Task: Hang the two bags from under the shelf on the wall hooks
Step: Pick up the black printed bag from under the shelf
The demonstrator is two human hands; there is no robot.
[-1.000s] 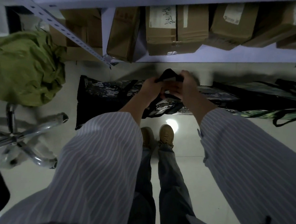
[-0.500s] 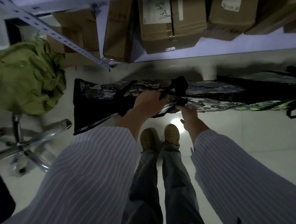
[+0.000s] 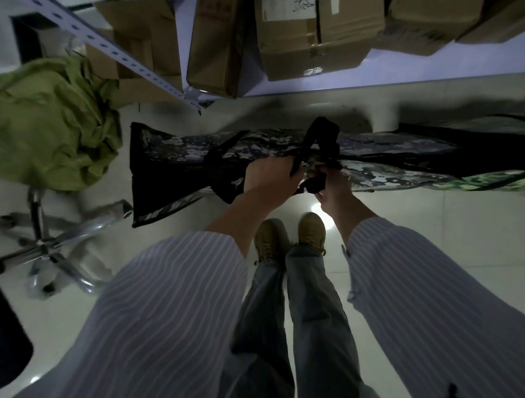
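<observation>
Tagger: Pale tiled floor (image 3: 438, 222), dim room. At the top, a metal shelf (image 3: 432, 70) packed with cardboard boxes (image 3: 311, 32).
Checker: Where's the bag?
Tagger: Long dark camouflage bag (image 3: 178, 150), stretched sideways just in front of the shelf's lower edge, beyond the person's shoes (image 3: 311, 232). Its left end droops toward the floor. Whether it touches the floor, cannot tell.
Checker: Second one?
Tagger: At the right edge, the green camouflage bag (image 3: 499, 182), alongside the first one's right part and cut off by the frame. Where one ends and the other starts is hard to make out.
Checker: Hands?
Tagger: Fingers of the left hand (image 3: 268, 180) are curled round the black strap (image 3: 320, 131) of the dark bag; the strap loop sticks up above the knuckles. Just beside it, the right hand (image 3: 337, 188) has its fingers closed on a short strap end (image 3: 314, 182). The hands are nearly touching.
Checker: Rest?
Tagger: Crumpled olive cloth (image 3: 44, 124) at left, above a chrome chair base (image 3: 46, 247). Perforated shelf upright (image 3: 110, 49) runs diagonally at top left. Striped sleeves (image 3: 162, 315) and jeans (image 3: 309, 324) fill the bottom.
</observation>
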